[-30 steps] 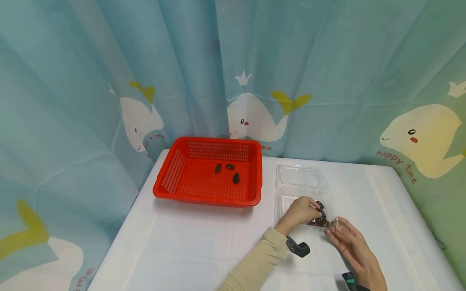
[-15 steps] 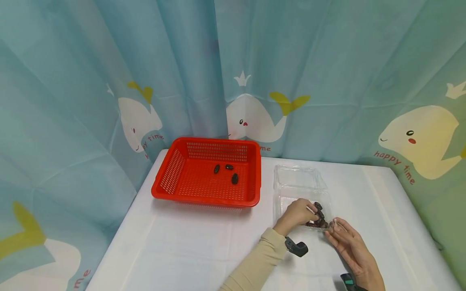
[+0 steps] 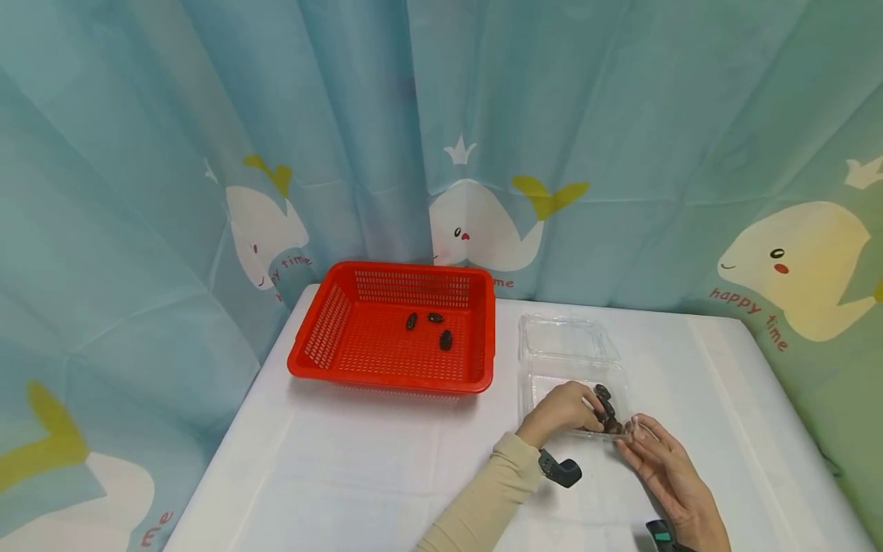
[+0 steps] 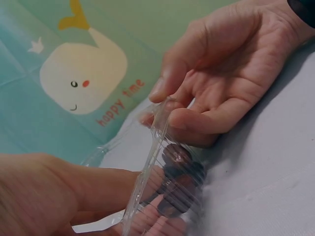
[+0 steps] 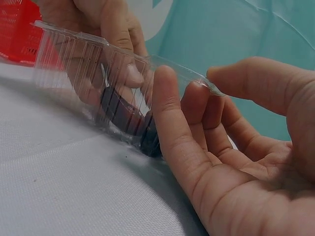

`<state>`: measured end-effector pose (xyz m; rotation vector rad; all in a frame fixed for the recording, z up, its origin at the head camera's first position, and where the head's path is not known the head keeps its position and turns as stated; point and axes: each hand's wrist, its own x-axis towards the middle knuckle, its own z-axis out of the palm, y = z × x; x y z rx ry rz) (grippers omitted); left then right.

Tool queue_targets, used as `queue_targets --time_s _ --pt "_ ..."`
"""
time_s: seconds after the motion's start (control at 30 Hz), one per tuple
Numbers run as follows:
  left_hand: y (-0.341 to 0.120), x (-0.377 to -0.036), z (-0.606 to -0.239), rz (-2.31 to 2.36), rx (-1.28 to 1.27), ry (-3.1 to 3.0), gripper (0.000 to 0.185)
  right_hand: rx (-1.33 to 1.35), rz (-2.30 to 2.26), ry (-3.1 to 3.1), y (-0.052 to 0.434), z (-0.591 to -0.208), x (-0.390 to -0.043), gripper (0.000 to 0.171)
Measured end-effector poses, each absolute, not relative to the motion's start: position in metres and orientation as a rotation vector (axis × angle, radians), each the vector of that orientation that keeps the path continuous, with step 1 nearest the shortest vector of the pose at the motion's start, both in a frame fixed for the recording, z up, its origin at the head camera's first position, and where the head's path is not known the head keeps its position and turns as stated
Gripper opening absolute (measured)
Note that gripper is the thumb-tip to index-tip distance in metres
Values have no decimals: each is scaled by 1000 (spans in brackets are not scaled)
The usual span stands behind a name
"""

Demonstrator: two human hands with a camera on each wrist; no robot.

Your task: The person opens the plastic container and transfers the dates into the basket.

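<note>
Barely shifted, both hands rest on white table (image 3: 386, 460) before whale-print curtain (image 3: 483, 138).

Even, bright, diffuse light fills all views; shadows on the tabletop (image 3: 386, 468) are soft and faint. The head view is sharp. Both wrist views blur close up, especially the nearest fingers (image 4: 44, 196).

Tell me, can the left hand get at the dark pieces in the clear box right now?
Probably yes: the clear box lies open and the left hand already reaches inside to the dark pieces, while the right hand touches the box's near corner.
</note>
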<state>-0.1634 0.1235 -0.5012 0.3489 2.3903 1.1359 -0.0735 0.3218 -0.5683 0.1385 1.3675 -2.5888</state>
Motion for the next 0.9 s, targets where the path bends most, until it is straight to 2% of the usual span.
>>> queue_targets --time_s 0.43,0.73,0.9 --pt "118 -164 -502 1186 449 2302 21 102 -2602 1318 322 -569 -73 33" --pt "107 -169 -501 1400 471 2093 20 116 -2601 1337 323 -567 -73 31" --pt "95 -173 -502 1647 474 1772 29 89 -2612 1283 322 -568 -73 32"
